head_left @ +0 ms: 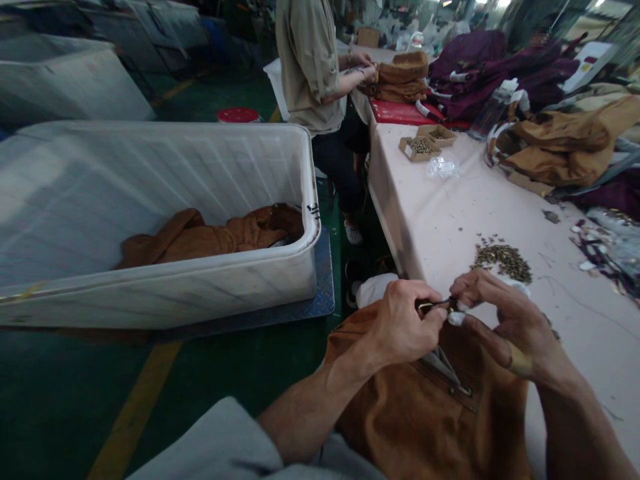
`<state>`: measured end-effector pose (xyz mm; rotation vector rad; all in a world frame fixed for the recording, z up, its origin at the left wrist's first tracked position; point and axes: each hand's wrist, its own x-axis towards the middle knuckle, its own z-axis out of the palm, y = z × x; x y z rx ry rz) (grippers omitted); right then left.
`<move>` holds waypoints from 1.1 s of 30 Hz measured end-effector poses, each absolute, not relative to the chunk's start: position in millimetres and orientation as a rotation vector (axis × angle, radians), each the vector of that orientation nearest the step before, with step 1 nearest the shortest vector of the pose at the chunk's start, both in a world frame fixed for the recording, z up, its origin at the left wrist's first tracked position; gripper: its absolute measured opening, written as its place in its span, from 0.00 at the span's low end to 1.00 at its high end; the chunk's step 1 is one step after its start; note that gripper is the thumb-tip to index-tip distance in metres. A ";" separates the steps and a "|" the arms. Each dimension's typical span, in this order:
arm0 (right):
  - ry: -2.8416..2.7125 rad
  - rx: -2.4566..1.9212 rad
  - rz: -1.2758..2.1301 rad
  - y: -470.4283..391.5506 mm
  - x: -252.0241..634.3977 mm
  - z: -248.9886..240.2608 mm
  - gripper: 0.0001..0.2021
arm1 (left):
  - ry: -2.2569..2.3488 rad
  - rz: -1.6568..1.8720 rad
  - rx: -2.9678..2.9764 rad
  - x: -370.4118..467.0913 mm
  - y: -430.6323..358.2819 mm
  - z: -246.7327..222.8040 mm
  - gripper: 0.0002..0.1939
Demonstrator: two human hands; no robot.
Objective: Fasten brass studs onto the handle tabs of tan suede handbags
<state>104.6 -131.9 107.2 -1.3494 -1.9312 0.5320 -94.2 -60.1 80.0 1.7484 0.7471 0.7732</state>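
A brown bag (400, 413) of soft, suede-looking cloth, thick and creased, spreads over the person's lap against the left edge of the bench (540, 227), which wears a smooth, pale pinkish cover. Set into the bag is a slit-like opening with a pale lining and a small metal fitting at one end. Near that same bench edge, just beyond the hands, lies a loose heap of small brass-coloured studs (500, 259); farther along the edge, two shallow cardboard boxes (419, 151) hold more small metal pieces. A ribbed white plastic tub (240, 287) with rounded corners stands on the floor, folded brown cloth (200, 237) inside.

The bag's lower part is cut off by the bottom of the view, and fingers cover much of the narrow dark strap piece (431, 305) with its brass-toned rim, so its full shape is hard to make out.

That strap piece sits above the bag, between the two hands. The left hand (410, 320) is curled closed, pinching one end between thumb and fingers; the right hand (500, 320), white wrapping at its fingertips, pinches the other end, its palm loosely arched.
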 end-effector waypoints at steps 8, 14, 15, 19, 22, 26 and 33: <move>-1.861 -1.422 0.725 -137.6 110.1 115.5 0.08 | 0.759 0.775 1.770 -89.3 -69.1 83.2 0.08; -1.854 -1.486 0.791 -139.2 113.7 115.9 0.14 | 0.773 0.738 1.740 -87.6 -71.6 80.1 0.09; -1.844 -1.489 0.804 -139.2 114.5 114.2 0.14 | 0.776 0.738 1.736 -87.3 -72.3 78.9 0.09; -1.768 -1.489 0.913 -138.9 116.3 107.9 0.13 | 0.804 0.769 1.709 -86.5 -75.8 73.9 0.06; -1.679 -1.485 1.030 -138.8 114.8 107.2 0.15 | 0.793 0.806 1.698 -87.5 -77.8 73.7 0.07; -1.588 -1.471 1.089 -139.2 112.5 106.4 0.16 | 0.766 0.795 1.690 -89.5 -77.5 78.5 0.08; -1.477 -1.470 1.133 -139.0 110.4 99.0 0.19 | 0.752 0.758 1.643 -89.3 -72.8 84.4 0.09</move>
